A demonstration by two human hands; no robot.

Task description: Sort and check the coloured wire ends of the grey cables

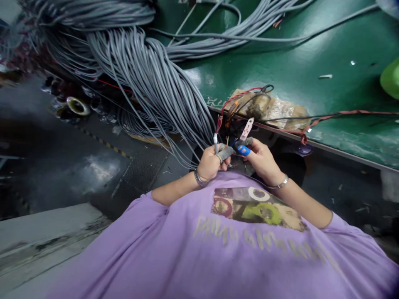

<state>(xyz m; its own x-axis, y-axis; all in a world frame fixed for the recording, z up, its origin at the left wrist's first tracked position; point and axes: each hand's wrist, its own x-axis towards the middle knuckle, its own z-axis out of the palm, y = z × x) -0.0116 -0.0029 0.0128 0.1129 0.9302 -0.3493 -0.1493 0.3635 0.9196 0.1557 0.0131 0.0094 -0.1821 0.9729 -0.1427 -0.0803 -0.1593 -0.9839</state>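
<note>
My left hand (209, 163) is closed around a grey cable (215, 146) with a white band near its end. Thin red wires (219, 123) rise above that band, and orange wires (227, 142) poke up by the fingertips. A grey cover wraps the left thumb. Just to the right, my right hand (262, 161) has its fingers pinched together, with a blue cover (243, 150) on the thumb. What lies in that pinch is hidden. A pale pink strip with holes (247, 129) stands up just beyond the right fingers; I cannot tell whether they touch it.
A thick bundle of grey cables (156, 79) hangs over the left edge of the green table (343, 79). A tape-wrapped block (280, 111) lies along the front edge, with red and black wires over it. A green round object (391, 79) is at far right.
</note>
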